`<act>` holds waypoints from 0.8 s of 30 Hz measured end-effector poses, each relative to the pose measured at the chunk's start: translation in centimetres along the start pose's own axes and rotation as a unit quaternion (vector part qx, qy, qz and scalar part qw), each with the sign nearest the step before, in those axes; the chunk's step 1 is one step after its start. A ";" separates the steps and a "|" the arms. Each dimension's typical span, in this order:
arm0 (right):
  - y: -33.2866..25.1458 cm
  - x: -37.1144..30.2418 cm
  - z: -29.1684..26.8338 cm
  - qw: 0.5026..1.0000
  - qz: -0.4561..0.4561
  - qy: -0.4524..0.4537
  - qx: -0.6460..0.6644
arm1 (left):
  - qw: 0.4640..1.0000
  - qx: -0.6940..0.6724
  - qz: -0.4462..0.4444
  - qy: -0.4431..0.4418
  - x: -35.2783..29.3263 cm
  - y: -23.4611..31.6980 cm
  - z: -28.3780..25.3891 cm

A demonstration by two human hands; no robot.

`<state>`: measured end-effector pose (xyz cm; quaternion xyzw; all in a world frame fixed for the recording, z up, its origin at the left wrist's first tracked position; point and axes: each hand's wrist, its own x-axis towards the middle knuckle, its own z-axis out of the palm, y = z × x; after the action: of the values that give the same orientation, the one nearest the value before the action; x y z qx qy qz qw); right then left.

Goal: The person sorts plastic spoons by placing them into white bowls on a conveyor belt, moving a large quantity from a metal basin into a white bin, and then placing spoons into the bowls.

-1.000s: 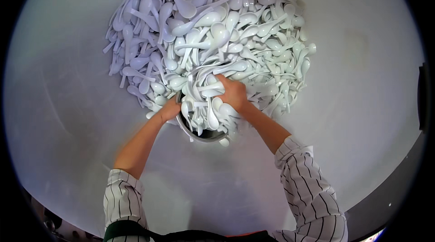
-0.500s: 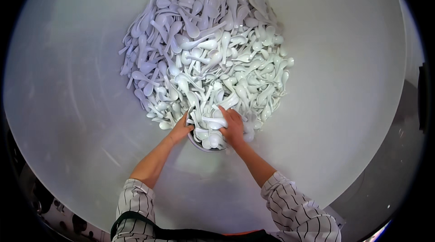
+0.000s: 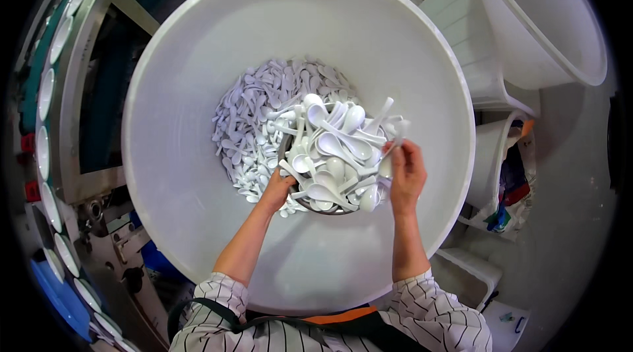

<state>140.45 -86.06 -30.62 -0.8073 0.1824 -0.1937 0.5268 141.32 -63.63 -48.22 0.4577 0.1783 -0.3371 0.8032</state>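
A round bowl with a grey rim (image 3: 333,212) is heaped with white soup spoons (image 3: 339,144), several with their handles jutting past its edge. It is held up above a large pile of the same spoons (image 3: 247,111) at the bottom of a big white tub (image 3: 191,220). My left hand (image 3: 277,188) is closed on the left side of the bowl. At the heap's right edge, my right hand (image 3: 407,170) is closed around a slightly blurred white spoon (image 3: 400,130). Spoons hide the bowl's right rim, so I cannot tell whether that hand touches it.
The tub's rim (image 3: 465,81) rings the work area. On the left runs a metal-framed machine (image 3: 76,88) with a row of white dishes (image 3: 46,95). White bins (image 3: 541,15) stand at the right, above a lined bin (image 3: 488,160) with coloured wrappers.
The bowl has risen from the pile, and my view has drawn back to show the tub's rim. My right hand has shifted to the right side of the heap.
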 end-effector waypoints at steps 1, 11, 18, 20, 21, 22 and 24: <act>-2.2 1.0 -1.6 0.995 -0.021 0.045 0.083 | 0.999 -0.036 0.006 0.020 -2.4 1.4 1.4; -9.4 1.3 -11.8 0.954 0.074 -0.142 0.254 | 0.954 -0.043 0.245 0.167 -25.3 10.0 10.4; -17.4 -8.0 -12.1 0.818 0.115 -0.298 0.479 | 0.916 -0.162 0.289 0.226 -43.1 5.3 13.1; -20.1 -11.3 -11.9 0.836 -0.016 -0.311 0.451 | 0.896 -0.198 0.314 0.243 -47.4 3.7 13.0; -22.1 -12.6 -11.7 0.836 -0.085 -0.324 0.434 | 0.883 -0.224 0.329 0.248 -48.8 3.5 12.9; -23.6 -15.8 -11.8 0.828 -0.083 -0.347 0.432 | 0.882 -0.221 0.326 0.260 -52.0 2.5 12.0; -26.7 -20.7 -12.0 0.846 -0.155 -0.376 0.344 | 0.866 -0.241 0.314 0.306 -57.2 0.3 11.2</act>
<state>119.05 -74.98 -4.07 -0.6029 -0.2355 -0.0043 0.7623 100.77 -51.47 -8.22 0.3615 0.3375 0.1436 0.8572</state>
